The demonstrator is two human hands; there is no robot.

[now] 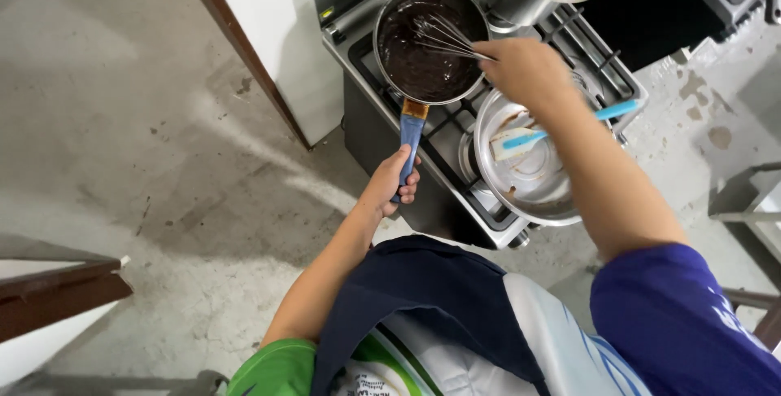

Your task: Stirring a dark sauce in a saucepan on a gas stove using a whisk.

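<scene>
You stand on a stained grey concrete floor [122, 119], with a gas stove [488, 135] ahead of you at about one o'clock. At twelve o'clock on the stove's grate sits a small steel saucepan [431, 42] filled with a dark brown, glossy mixture. Your left hand [390, 187] is wrapped in a closed fist around the end of the pan's blue handle [410, 145], which points back toward you. Your right hand [525, 70], at one o'clock, pinches the handle of a wire whisk [447, 40], whose loops lie in the dark mixture. Just right of the pan, under your right forearm, a steel bowl [529, 170] holds a light blue spatula [561, 125].
</scene>
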